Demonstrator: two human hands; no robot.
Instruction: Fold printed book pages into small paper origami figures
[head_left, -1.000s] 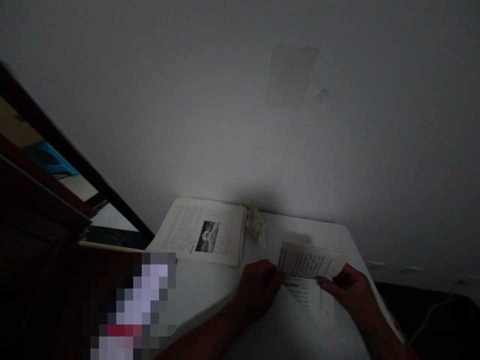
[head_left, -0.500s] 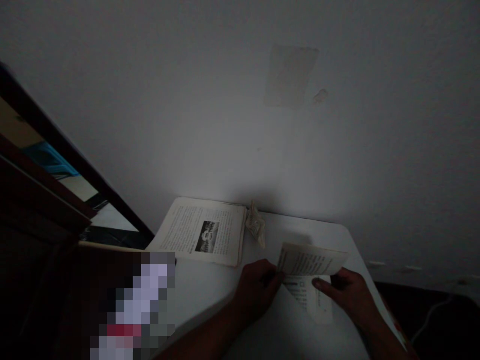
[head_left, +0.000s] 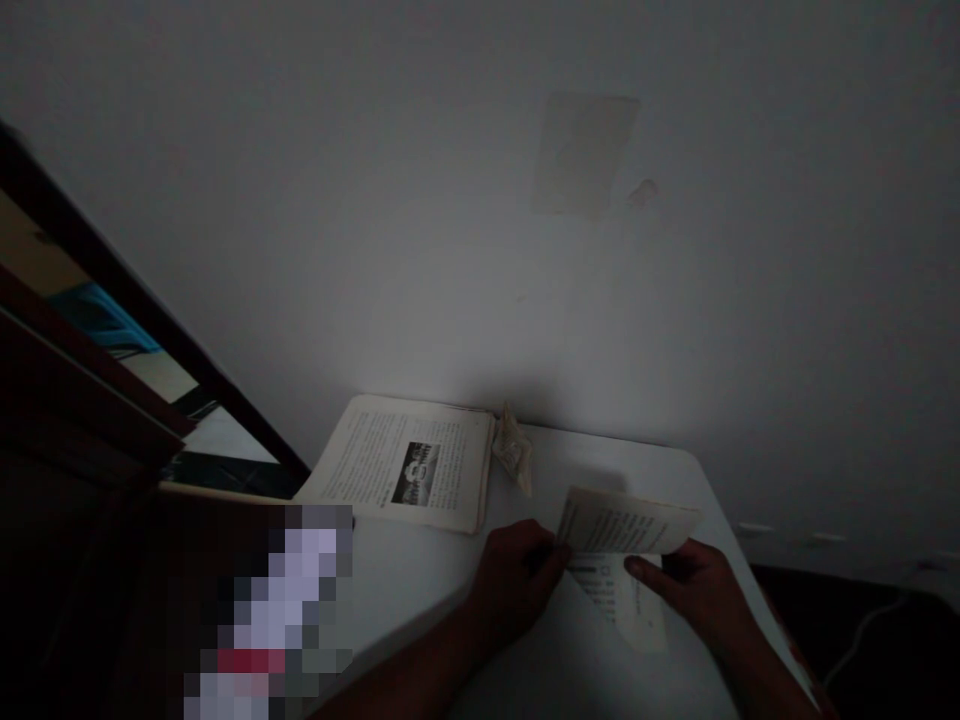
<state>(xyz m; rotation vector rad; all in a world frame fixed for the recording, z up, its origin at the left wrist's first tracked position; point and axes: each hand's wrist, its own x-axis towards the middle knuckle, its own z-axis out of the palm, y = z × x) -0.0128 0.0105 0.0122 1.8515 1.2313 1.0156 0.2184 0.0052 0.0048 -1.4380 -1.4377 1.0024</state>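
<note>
A printed sheet of paper, partly folded, stands between my hands, its upper flap raised and its lower part hanging toward me. My left hand pinches the paper at its left edge near the fold. On the right side my right hand grips it, thumb on the near face and the other fingers hidden behind. Beyond my left hand a folded paper boat rests on the white table. Left of the boat lies a stack of printed pages with a dark picture on top.
A pale wall with a patch stuck on it rises behind the table. At the left leans a dark-framed mirror. A blurred-out pixelated area covers the lower left. A pale cable runs at the lower right.
Almost nothing differs. Both hands keep hold of the paper, which has shifted very slightly, and the whole view has moved by a few pixels.
</note>
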